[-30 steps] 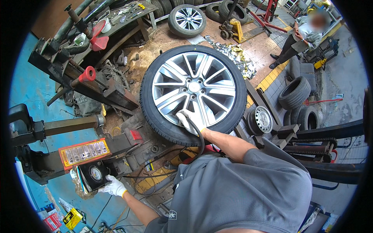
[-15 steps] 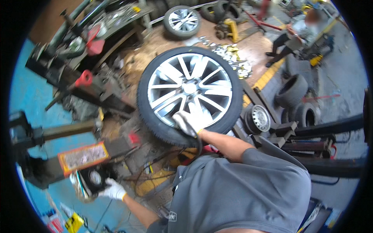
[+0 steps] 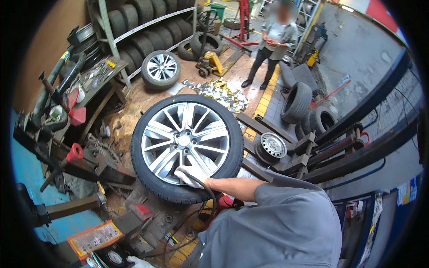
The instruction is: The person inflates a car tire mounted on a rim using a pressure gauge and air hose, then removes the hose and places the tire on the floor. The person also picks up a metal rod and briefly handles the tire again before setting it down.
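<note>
A large tyre (image 3: 147, 183) on a silver multi-spoke alloy wheel (image 3: 184, 140) lies tilted in front of me. My right hand (image 3: 191, 175), in a white glove, is closed on a black air hose (image 3: 212, 192) at the lower part of the rim. The hose end and any valve are hidden under my fingers. At the lower left, my gloved left hand (image 3: 139, 262) grips the side of a black pressure gauge (image 3: 115, 256) with a round dial. The picture's lower edge cuts off part of that hand and the gauge.
A tyre-machine arm (image 3: 73, 207) and a label plate (image 3: 94, 239) stand at left. Loose wheel weights (image 3: 223, 94) lie beyond the tyre. A steel wheel (image 3: 272, 146) and spare tyres (image 3: 297, 102) sit at right. A person (image 3: 275, 49) stands at the back.
The view has tilted up, so the wheel and both hands appear lower and farther left. The right hand stays at the rim with the hose, the left at the gauge.
</note>
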Demonstrator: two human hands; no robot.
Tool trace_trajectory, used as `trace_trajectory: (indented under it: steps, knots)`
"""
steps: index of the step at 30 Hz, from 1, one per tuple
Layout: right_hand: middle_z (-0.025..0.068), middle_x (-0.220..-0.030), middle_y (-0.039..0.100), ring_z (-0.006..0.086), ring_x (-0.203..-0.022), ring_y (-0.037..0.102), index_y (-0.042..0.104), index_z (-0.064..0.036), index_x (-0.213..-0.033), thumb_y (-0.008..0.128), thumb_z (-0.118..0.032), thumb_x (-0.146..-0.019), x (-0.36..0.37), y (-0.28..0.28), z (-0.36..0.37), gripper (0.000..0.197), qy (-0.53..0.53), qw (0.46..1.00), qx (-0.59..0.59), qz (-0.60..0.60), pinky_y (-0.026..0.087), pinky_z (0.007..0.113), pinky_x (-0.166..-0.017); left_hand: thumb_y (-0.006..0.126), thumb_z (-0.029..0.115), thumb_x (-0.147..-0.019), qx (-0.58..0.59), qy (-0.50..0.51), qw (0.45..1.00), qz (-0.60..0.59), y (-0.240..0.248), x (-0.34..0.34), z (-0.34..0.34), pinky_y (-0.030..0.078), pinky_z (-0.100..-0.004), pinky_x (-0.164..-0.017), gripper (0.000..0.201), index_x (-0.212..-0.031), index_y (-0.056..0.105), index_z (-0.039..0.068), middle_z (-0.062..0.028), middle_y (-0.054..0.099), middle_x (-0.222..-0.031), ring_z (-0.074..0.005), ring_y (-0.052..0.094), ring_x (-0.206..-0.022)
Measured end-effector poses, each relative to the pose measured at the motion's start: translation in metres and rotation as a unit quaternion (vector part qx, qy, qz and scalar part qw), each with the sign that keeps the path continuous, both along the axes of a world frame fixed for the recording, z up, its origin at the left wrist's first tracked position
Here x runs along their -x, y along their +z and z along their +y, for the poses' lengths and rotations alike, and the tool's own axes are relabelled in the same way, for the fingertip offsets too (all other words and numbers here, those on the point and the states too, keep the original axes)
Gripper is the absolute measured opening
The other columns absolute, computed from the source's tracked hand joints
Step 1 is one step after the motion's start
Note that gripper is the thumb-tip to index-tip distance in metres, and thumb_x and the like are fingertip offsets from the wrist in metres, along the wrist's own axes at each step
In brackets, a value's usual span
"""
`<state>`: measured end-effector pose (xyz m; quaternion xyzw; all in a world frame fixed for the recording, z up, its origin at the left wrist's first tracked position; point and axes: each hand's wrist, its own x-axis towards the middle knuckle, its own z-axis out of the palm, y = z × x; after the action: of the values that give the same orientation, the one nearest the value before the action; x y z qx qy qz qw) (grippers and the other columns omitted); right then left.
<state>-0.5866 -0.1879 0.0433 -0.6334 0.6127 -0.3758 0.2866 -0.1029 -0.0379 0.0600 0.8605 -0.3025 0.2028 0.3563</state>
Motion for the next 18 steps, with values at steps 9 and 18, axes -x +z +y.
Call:
trace_trajectory:
  steps: [9, 18]
  knots:
    - [0.0152, -0.104, 0.080, 0.0379, -0.100, 0.076, 0.083, -0.0157, -0.116, 0.065, -0.037, -0.113, -0.014, 0.020, 0.002, 0.028, -0.025, 0.999, -0.033, -0.034, 0.058, 0.049, -0.092, 0.079, 0.043, -0.093, -0.041, 0.084, 0.994, -0.049, -0.026, -0.056, 0.040, 0.058, -0.0704, -0.100, 0.119, -0.164, 0.016, -0.029, -0.0573, 0.052, -0.141, -0.0630, 0.068, -0.116]
    - [0.0162, -0.104, 0.078, 0.0395, -0.105, 0.071, 0.080, -0.0166, -0.111, 0.067, -0.040, -0.111, -0.007, 0.012, -0.005, 0.027, -0.022, 0.994, 0.045, 0.099, 0.053, 0.052, -0.099, 0.085, 0.046, -0.095, 0.013, -0.028, 0.999, 0.019, 0.036, 0.016, 0.007, 0.058, -0.0614, -0.108, 0.104, -0.160, 0.036, -0.019, -0.0450, 0.056, -0.148, -0.0559, 0.065, -0.126]
